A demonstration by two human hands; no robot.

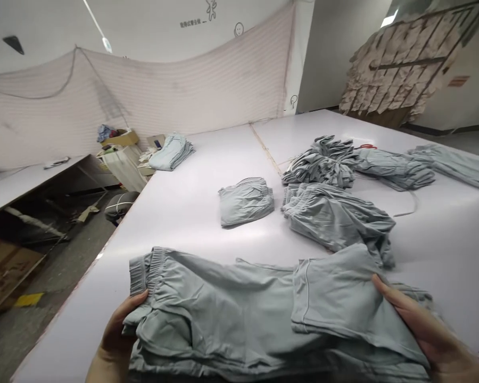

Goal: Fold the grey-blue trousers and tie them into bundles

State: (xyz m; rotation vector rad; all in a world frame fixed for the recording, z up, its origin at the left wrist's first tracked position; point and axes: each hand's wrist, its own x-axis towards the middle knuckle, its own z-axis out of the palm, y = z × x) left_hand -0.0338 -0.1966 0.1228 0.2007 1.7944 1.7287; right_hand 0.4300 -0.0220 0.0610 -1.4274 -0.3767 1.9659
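A pair of grey-green pants [239, 303] is stretched between my two hands at the near side of the table. My left hand [122, 324] grips the gathered elastic waistband, thumb on top and fingers hidden beneath. At the other end my right hand [415, 324] is closed on the leg part, which is folded back over so its hem lies across the middle. Just beyond lies a folded pair of pants [246, 202], with a loose pile of similar pants [335, 218] to its right.
Bundled grey garments [323, 162] lie farther back, with red-handled scissors [368, 146] behind them. A light folded stack [171, 151] sits at the table's far left edge. Beside that edge stand a dark stool [121, 206] and a cardboard box [122, 138].
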